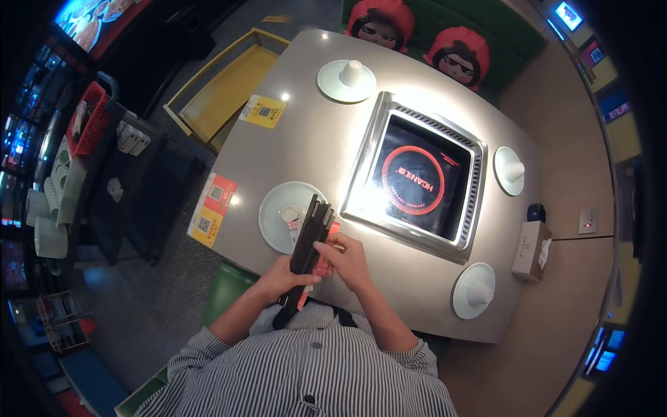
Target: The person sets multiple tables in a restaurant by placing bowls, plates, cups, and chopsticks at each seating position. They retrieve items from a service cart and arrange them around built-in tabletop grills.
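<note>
My left hand (281,278) grips a bundle of black chopsticks (307,240) with metallic-looking tips, held upright in front of my chest. Red and white paper packets (321,265) are held along with the bundle. My right hand (344,258) touches the bundle's right side, its thumb on the sticks and its fingers partly hidden behind; whether it grips a packet or a stick I cannot tell. Behind the bundle, on the table, lies a pale green plate (273,213) with a small cup (289,212) on it. The plate's right part is hidden by the sticks.
A square cooktop (417,177) is set into the grey table (250,167). Plates with upturned cups stand at the far side (333,86), right (503,161) and near right (464,297). A tissue box (527,250) stands by the wall; a cart (156,193) with dishes is at left.
</note>
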Demonstrator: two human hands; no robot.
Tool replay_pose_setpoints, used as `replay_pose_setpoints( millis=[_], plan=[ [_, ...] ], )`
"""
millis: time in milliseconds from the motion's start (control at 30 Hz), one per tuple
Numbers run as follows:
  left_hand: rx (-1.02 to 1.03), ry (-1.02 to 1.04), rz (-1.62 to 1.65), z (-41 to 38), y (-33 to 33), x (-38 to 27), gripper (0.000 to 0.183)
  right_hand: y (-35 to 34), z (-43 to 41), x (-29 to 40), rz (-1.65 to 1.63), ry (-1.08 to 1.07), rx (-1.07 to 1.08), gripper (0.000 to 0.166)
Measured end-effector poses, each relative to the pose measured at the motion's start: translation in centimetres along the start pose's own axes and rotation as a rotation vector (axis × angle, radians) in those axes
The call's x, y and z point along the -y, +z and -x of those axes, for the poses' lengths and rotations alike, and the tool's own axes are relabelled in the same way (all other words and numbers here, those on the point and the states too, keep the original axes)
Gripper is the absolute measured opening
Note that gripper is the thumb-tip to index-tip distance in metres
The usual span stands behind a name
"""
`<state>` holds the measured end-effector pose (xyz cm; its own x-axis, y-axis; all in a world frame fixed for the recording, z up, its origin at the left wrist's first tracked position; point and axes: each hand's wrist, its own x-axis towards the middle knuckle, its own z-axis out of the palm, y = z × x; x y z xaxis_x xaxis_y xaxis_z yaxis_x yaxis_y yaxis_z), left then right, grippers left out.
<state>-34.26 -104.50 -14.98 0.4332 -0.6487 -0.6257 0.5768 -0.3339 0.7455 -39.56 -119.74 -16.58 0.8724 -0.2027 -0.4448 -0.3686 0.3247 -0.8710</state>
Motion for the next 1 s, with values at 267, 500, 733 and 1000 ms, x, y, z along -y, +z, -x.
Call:
replay_pose_setpoints(
  millis=[267, 500, 733, 1000],
  plan=[
    [0.034, -0.072, 0.150, 0.7, -0.1, -1.1, 0.029, -0.4, 0.3, -0.4, -0.244, 0.067, -0.032, 0.012],
    [-0.153, 0.049, -0.017, 0.4, 0.2, -0.4, 0.026, -1.2, 0.5, -0.3, -0.224, -0.020, -0.037, 0.009],
    [-0.359, 0.216, 0.282, 2.2, -3.3, 0.0, 0.022, -9.0, 1.2, -0.7, -0.108, 0.004, -0.066, 0.016],
    [-0.427, 0.215, 0.371, 3.5, -5.2, 1.1, 0.026, -4.7, 3.9, -3.8, -0.088, 0.341, 0.245, 0.016]
  ],
)
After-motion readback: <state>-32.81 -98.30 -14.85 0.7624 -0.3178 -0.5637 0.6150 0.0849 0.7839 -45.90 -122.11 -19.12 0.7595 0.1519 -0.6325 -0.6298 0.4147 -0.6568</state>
